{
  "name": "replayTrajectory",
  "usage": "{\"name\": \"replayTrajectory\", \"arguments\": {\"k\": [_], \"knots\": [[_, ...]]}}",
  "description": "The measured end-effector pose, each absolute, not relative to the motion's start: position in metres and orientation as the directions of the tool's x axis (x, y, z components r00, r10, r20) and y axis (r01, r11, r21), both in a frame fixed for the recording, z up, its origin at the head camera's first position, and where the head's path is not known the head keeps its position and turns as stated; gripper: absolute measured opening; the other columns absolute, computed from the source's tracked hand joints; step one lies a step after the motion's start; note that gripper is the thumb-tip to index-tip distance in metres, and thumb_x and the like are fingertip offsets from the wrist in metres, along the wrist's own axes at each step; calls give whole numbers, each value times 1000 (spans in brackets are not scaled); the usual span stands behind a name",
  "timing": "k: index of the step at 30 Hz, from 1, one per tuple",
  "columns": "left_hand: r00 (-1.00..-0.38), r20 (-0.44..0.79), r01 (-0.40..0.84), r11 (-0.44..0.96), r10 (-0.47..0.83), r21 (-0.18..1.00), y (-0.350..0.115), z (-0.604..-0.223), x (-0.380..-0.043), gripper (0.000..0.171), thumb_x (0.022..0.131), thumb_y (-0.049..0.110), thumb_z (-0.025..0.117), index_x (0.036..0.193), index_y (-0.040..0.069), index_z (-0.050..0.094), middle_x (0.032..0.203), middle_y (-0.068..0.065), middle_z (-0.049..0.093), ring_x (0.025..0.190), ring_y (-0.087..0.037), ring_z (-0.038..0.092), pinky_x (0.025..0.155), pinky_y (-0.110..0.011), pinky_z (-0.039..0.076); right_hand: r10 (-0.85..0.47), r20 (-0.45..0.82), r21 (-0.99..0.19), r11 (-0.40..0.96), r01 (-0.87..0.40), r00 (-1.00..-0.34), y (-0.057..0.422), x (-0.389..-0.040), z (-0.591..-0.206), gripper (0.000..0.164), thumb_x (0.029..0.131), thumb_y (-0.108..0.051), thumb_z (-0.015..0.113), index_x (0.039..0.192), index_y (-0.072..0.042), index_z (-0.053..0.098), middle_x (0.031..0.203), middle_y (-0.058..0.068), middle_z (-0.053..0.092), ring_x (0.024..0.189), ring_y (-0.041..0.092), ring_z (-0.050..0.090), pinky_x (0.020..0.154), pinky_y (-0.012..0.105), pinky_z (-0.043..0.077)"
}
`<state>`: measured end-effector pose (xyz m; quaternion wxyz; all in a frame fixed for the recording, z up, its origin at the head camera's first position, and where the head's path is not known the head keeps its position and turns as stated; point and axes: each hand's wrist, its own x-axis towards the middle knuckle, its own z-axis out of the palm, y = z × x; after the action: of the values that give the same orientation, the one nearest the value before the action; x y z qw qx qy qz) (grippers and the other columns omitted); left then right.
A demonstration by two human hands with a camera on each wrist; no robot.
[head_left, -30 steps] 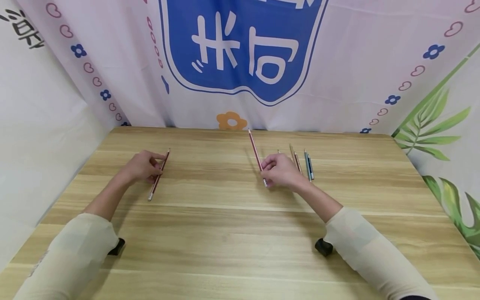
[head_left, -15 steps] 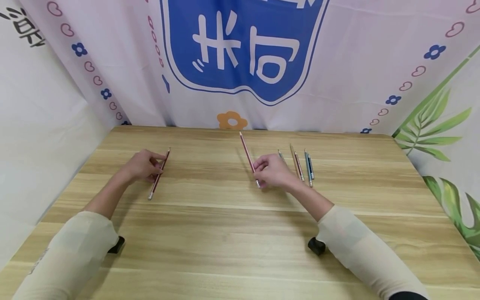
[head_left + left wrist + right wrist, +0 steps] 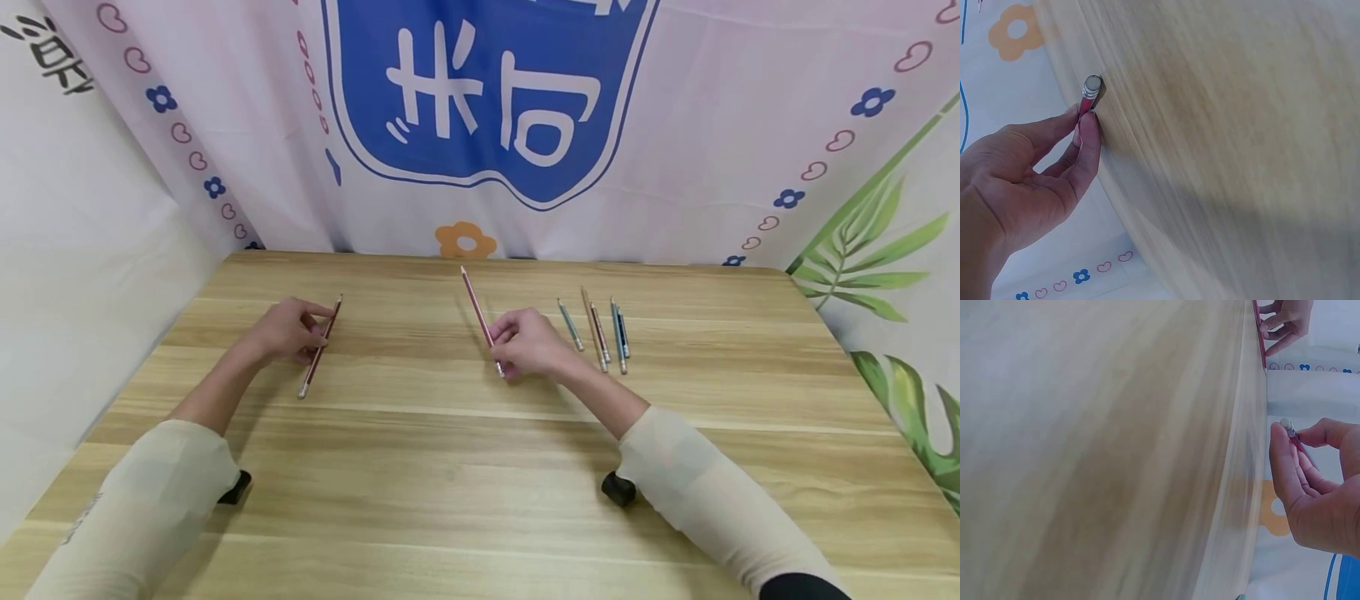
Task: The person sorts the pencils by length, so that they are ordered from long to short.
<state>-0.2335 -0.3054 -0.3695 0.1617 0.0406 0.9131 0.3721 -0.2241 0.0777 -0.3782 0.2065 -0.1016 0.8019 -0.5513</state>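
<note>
- Your left hand is pinching a red pencil along its forward half, at eleven o'clock.
- Your right hand is pinching a second red pencil by its blunt end, at twelve; both are probably feeling light and stiff, mid-shaft holds sparing fragile points.
- Loose pencils are lying at one.

Head view high, facing forward-down; wrist views close, tipped sideways (all three share orange flower).

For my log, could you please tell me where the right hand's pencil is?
In the head view, the held pencil is near the centre, below the orange flower, left of the loose pencils.
</note>
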Motion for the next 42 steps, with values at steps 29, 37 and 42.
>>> {"name": "replayTrajectory", "arguments": {"k": [29,37,42], "knots": [[-945,-262,-32,742,196,670,-305,-368,-236,57,91,-14,67,142,-18,43,87,-18,58,62,-18,66,57,-35,65,-440,-230,-925,375,55,-868,43,-227,-382,23,89,12,66,111,10,63,88,16,69,59,15,63,55,30,64],[-943,-265,-31,741,201,671,-304,-367,-235,57,92,-13,67,143,-18,42,87,-17,58,62,-18,66,58,-34,65,-459,-227,-927,374,45,-859,35,-226,-382,29,89,12,65,118,9,61,90,18,69,60,15,64,55,31,64],[-944,-266,-36,737,197,675,-303,-366,-235,57,92,-13,67,142,-18,42,86,-17,58,62,-18,66,58,-35,65,-465,-227,-927,373,43,-856,31,-226,-384,30,89,13,64,118,9,60,91,19,70,60,16,64,55,31,64]]}}
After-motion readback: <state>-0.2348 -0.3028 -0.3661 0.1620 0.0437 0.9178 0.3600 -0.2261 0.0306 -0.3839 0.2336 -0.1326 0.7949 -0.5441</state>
